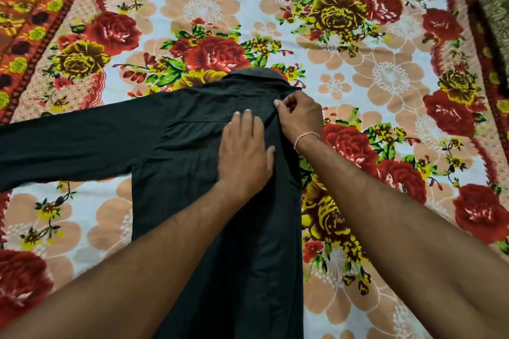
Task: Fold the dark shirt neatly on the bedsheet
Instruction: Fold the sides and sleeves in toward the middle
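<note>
- Lying face down across the middle of the bedsheet [385, 124], the dark shirt [192, 173] has its collar [256, 77] toward 12 o'clock and its hem running out of view at 6 o'clock.
- One sleeve [68, 143] stretches flat toward 9 o'clock; the 3 o'clock side appears already turned in, giving a straight edge there.
- The left hand [243, 154] lies flat on the upper back, fingers spread and straight, pressing the cloth down.
- The right hand [300, 115], just beside it at 2 o'clock from the left, has its fingers curled and pinches the fabric at the shoulder below the collar; a thin thread band [305, 137] circles that wrist.
- The shirt looks like thin woven cloth: matte, softly wrinkled, light and limp, so it should crease easily but slide and bunch if dragged.
- Best holds, I judge, are the shoulder seam and the hem edge, lifting at two points to keep the fold line straight; the collar seems the only stiffer part.
- The bedsheet is a bold floral print, red and yellow roses on white, with a patterned border [33, 8] at 10 o'clock.
</note>
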